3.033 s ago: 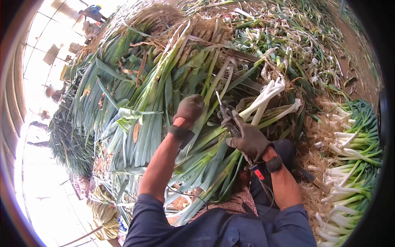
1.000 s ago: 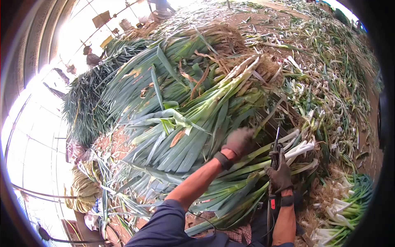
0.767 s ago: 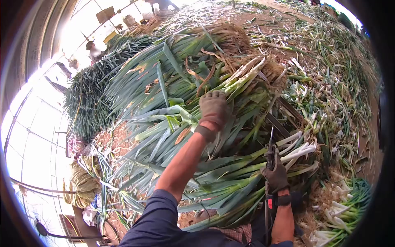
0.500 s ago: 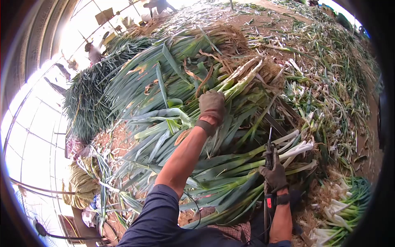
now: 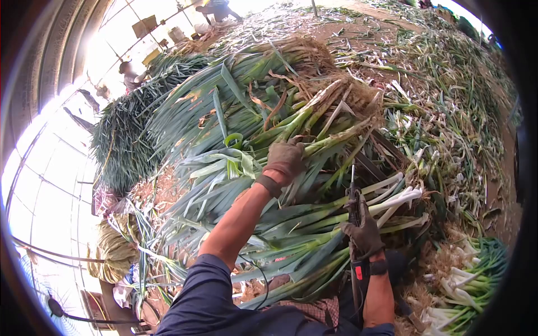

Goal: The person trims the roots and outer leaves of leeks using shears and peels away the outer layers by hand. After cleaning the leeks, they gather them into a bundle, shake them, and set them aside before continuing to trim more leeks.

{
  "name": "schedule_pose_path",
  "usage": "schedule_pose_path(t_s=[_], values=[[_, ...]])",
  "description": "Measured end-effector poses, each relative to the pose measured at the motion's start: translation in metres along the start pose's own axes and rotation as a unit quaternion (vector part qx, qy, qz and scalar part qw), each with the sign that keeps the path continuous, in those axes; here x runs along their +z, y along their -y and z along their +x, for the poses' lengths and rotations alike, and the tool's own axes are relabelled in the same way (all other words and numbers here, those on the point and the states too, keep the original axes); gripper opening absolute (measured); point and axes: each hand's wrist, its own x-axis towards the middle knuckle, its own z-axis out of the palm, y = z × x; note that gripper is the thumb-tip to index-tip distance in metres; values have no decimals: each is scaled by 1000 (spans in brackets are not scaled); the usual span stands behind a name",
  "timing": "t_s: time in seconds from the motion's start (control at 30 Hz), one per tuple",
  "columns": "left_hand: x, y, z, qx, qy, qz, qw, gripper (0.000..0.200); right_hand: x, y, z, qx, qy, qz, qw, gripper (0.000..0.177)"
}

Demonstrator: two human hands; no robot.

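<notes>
My left hand (image 5: 286,159), in a dark work glove, is closed round the stem of a green onion (image 5: 330,143) on the large pile. My right hand (image 5: 364,234), also gloved, grips a dark tool (image 5: 353,204) with a thin pointed metal tip that points up the view. Long green onions (image 5: 207,106) lie heaped in front, leaves to the left and brown roots to the right. Below my left hand, more onions with white stems (image 5: 400,199) stretch beneath the tool.
Trimmed onions (image 5: 462,291) lie at the lower right. Loose leaves and scraps (image 5: 443,112) cover the ground on the right. A person (image 5: 130,75) stands behind the far-left leaf pile (image 5: 120,140). A fan (image 5: 55,307) and yellowish sack (image 5: 112,249) are at the lower left.
My left hand has moved slightly down, and the onion stems beside it have shifted and spread apart. My right hand has moved a little left and up with the tool.
</notes>
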Motion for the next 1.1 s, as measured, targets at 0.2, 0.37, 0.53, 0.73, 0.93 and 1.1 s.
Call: schedule_pose_path(t_s=[0.2,0.37,0.53,0.73,0.93,1.1], values=[[-5,-7,-3,-38,42,-16,998,51,17,3,5,-107,38,-29,993,96],[2,-11,-11,-71,-1,-42,997,47,27,13,15,-37,14,125,991,96],[3,-7,-13,-56,3,-38,998,38,36,22,24,-32,29,71,997,93],[11,-11,-7,-70,-6,-34,997,32,50,32,23,-72,57,28,995,92],[19,-8,-8,-51,-47,-52,996,31,44,15,57,-53,-31,-4,998,101],[19,-7,-9,-48,-39,-49,997,30,19,5,107,31,-79,-84,993,105]])
